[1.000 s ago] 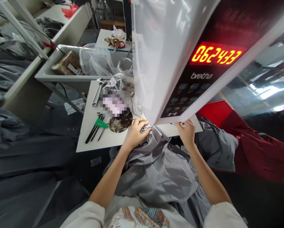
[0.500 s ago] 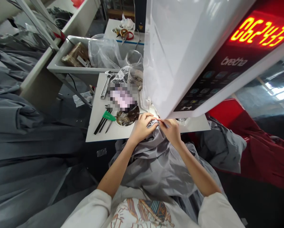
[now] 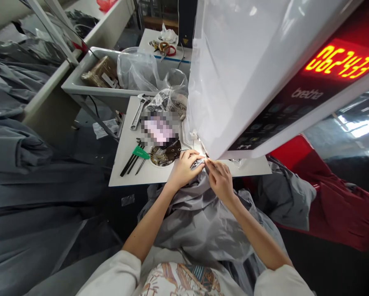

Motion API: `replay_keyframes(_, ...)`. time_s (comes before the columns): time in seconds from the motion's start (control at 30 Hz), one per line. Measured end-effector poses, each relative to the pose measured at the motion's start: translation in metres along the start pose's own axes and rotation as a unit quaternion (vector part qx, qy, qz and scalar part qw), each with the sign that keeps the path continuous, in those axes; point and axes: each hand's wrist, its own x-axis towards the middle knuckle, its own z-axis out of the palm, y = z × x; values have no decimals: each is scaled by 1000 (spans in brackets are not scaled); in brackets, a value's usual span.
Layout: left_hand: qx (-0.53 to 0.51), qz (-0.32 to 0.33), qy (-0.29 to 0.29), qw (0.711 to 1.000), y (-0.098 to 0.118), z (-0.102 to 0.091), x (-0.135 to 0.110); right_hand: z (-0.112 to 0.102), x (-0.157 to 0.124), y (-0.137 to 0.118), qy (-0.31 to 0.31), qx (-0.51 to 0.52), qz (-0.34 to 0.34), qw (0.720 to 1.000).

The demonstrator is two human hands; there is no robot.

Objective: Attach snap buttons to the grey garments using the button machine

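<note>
At the white tabletop's (image 3: 153, 176) near edge, below the machine head (image 3: 233, 82), my left hand (image 3: 183, 170) holds grey cloth (image 3: 199, 218) narrowly, presumably steadying it; right hand (image 3: 221, 183) bunched alongside, grip unclear.

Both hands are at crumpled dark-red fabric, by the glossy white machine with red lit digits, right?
The fabric's colour is wrong: the head view shows the left hand and right hand at crumpled grey fabric, by the glossy white machine with red lit digits.

a workshop — white machine (image 3: 233, 74), adjustable wrench (image 3: 137, 114), heaped grey cloth (image 3: 199, 230).
</note>
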Motion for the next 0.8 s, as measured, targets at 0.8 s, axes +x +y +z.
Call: replay_keyframes(0.8,1,1,-1,1000,0,-1,-1,-15,40,44,125,98,215,964)
